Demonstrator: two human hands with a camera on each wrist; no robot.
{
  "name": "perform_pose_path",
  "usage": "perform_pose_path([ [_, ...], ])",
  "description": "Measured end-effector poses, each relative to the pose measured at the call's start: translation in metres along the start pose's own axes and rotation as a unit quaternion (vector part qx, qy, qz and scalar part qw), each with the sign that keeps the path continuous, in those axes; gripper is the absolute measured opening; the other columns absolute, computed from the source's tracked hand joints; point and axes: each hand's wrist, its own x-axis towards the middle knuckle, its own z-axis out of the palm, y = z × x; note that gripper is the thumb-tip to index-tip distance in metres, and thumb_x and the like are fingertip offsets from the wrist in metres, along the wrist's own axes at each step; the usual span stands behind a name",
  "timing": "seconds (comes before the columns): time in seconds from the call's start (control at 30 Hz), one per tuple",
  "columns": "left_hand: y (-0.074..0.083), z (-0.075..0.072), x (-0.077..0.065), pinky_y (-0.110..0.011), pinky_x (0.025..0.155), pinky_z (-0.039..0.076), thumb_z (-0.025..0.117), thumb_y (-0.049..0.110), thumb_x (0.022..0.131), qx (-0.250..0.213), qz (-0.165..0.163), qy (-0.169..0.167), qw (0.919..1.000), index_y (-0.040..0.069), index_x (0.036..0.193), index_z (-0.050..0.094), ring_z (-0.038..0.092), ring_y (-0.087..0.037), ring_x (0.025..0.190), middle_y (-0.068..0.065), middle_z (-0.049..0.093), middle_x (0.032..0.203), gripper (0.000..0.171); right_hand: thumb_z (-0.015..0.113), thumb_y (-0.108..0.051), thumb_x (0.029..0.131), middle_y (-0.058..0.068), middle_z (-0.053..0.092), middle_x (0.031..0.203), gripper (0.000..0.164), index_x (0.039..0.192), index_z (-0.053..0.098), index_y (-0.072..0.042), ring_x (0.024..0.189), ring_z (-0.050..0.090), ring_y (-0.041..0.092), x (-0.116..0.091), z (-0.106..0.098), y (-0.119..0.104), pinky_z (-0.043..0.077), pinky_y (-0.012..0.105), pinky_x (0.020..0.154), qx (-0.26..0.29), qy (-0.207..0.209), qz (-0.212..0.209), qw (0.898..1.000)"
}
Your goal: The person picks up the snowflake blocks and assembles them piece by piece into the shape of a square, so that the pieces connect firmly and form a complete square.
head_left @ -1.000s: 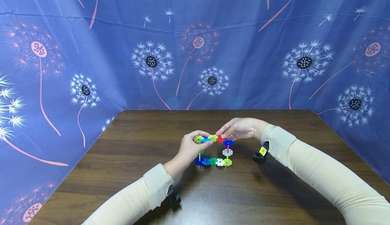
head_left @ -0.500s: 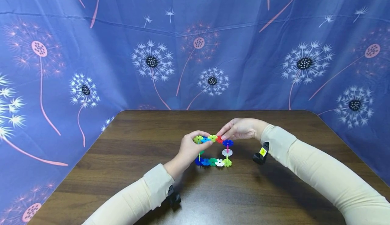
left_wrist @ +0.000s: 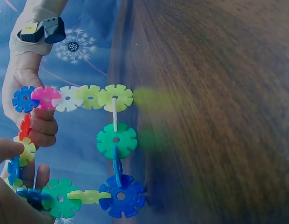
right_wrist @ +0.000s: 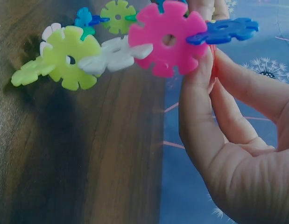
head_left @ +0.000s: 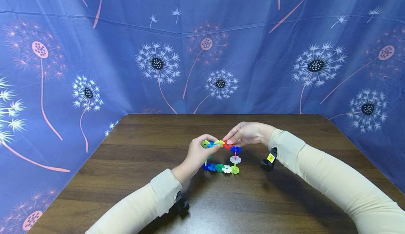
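A four-sided frame of interlocking plastic snowflake discs stands upright on the table, its bottom row running from a blue disc to a lime disc (head_left: pixel 235 170). My left hand (head_left: pixel 197 153) pinches the top row at its left part, thumb in front, around the yellow-green disc (left_wrist: pixel 27 151) and a blue one. With thumb and fingers my right hand (head_left: pixel 248 134) pinches the red disc (head_left: pixel 227 145), next to the blue corner disc (head_left: pixel 236 149). Below that corner hang a pink disc (right_wrist: pixel 167 39) and a white disc (head_left: pixel 235 159). The left side of the frame is partly hidden behind my left hand.
The brown wooden table (head_left: pixel 126 181) reaches to a blue dandelion-print cloth (head_left: pixel 253 51) hanging behind it. Black wrist cameras sit on both cream sleeves; the right one (head_left: pixel 269 160) bears a yellow label.
Both hands keep their pinch on the snowflake discs. The frame and my right hand have shifted very slightly left.
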Motion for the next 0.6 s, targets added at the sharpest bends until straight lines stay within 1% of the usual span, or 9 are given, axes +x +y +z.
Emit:
perform_pose_path([
  [0.07,0.0014,0.0003,-0.0004,-0.025,0.066,0.044,0.08,0.015,0.078,0.003,0.006,0.002,1.0,0.009,0.087,0.072,0.051,-0.013,0.08,-0.008,0.071,0.095,0.014,0.061,0.003,0.09,0.0,0.074,0.081,0.017,0.1,0.074,-0.002,0.072,0.066,0.007,-0.0007,0.0027,-0.0016,0.053,0.021,0.067,-0.003,0.011,-0.001,1.0],
  [0.17,0.0027,0.0002,-0.0001,-0.025,0.067,0.045,0.08,0.013,0.079,0.005,0.015,0.001,0.9999,0.008,0.086,0.072,0.053,-0.015,0.082,-0.009,0.071,0.093,0.012,0.061,0.004,0.09,0.002,0.074,0.08,0.02,0.108,0.07,0.006,0.07,0.067,0.008,-0.0006,0.0065,-0.0037,0.054,0.021,0.064,-0.006,0.027,0.001,1.0],
  [0.3,0.0028,-0.0006,-0.0002,-0.024,0.064,0.046,0.079,0.012,0.079,0.004,0.012,-0.002,0.9999,0.008,0.087,0.072,0.053,-0.014,0.081,-0.008,0.071,0.093,0.011,0.06,0.004,0.09,0.002,0.074,0.079,0.022,0.111,0.067,0.008,0.069,0.067,0.008,0.0004,0.0084,-0.0037,0.055,0.02,0.063,-0.003,0.034,0.002,0.999],
  [0.37,0.0029,-0.0011,-0.0009,-0.024,0.063,0.045,0.079,0.013,0.079,0.009,0.009,0.0,0.9999,0.009,0.087,0.072,0.052,-0.014,0.08,-0.007,0.07,0.092,0.012,0.06,0.004,0.09,0.002,0.074,0.08,0.024,0.113,0.066,0.009,0.071,0.067,0.008,0.0006,0.0086,-0.0028,0.055,0.021,0.064,0.0,0.033,0.0,0.999],
  [0.5,0.0033,-0.0015,-0.0024,-0.023,0.063,0.045,0.081,0.015,0.078,0.019,-0.001,0.008,0.9998,0.012,0.086,0.073,0.052,-0.013,0.079,-0.005,0.071,0.091,0.011,0.06,0.004,0.09,0.001,0.074,0.083,0.035,0.123,0.056,0.016,0.077,0.068,0.01,-0.0001,0.0096,0.0004,0.056,0.023,0.071,0.008,0.037,-0.008,0.999],
  [0.6,0.0032,-0.0013,-0.0026,-0.023,0.062,0.046,0.081,0.017,0.078,0.017,-0.008,0.009,0.9998,0.013,0.085,0.073,0.053,-0.013,0.078,-0.004,0.071,0.09,0.011,0.06,0.004,0.091,0.003,0.075,0.087,0.037,0.125,0.054,0.017,0.082,0.069,0.012,-0.0013,0.0094,0.003,0.057,0.027,0.079,0.01,0.043,-0.019,0.999],
])
